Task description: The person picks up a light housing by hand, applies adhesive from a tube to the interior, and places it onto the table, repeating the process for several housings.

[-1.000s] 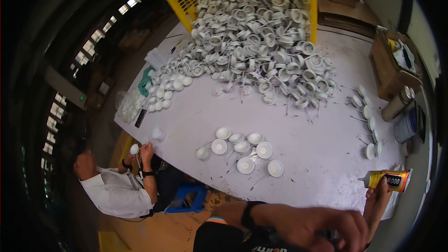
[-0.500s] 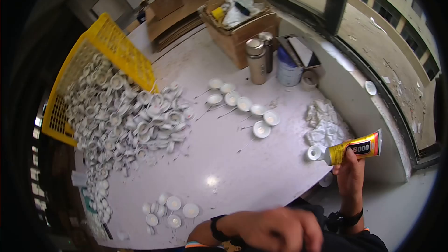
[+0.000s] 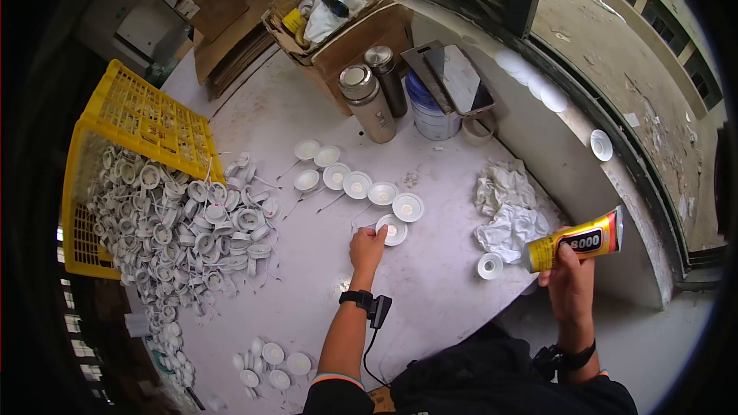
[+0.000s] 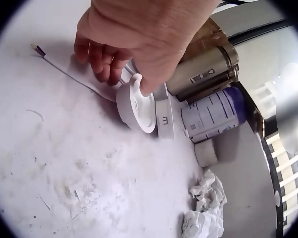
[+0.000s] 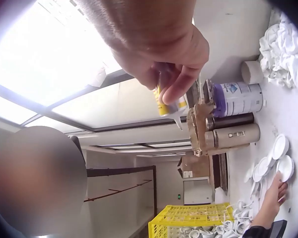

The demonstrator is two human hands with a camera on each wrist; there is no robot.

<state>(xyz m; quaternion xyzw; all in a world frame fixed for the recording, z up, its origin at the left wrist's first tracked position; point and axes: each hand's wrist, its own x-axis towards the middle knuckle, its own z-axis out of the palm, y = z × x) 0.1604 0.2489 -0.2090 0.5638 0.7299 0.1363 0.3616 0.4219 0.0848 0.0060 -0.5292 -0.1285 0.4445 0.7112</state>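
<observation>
My left hand (image 3: 367, 250) pinches the rim of a white round lamp housing (image 3: 394, 232), the nearest of a row on the table. In the left wrist view the thumb lies inside that cup (image 4: 134, 106), and a thin cable with bare ends trails from it. Other white lamp housings (image 3: 357, 184) with cables run in a line away from it. My right hand (image 3: 573, 284) grips a yellow and black glue tube (image 3: 576, 243) above the table's right edge. The tube's nozzle (image 5: 178, 123) shows in the right wrist view, pointing away from the fingers.
A yellow crate (image 3: 146, 123) spills a heap of lamp parts (image 3: 192, 223) at the left. Two flasks (image 3: 369, 107), a blue-and-white tub (image 3: 434, 111) and a cardboard box (image 3: 338, 38) stand at the back. Crumpled white cloth (image 3: 511, 230) and a small white cup (image 3: 490, 266) lie near the right edge.
The head view has swung right, towards the window. My left hand has reached forward from near my body and taken hold of a lamp housing. The right hand still holds the glue tube.
</observation>
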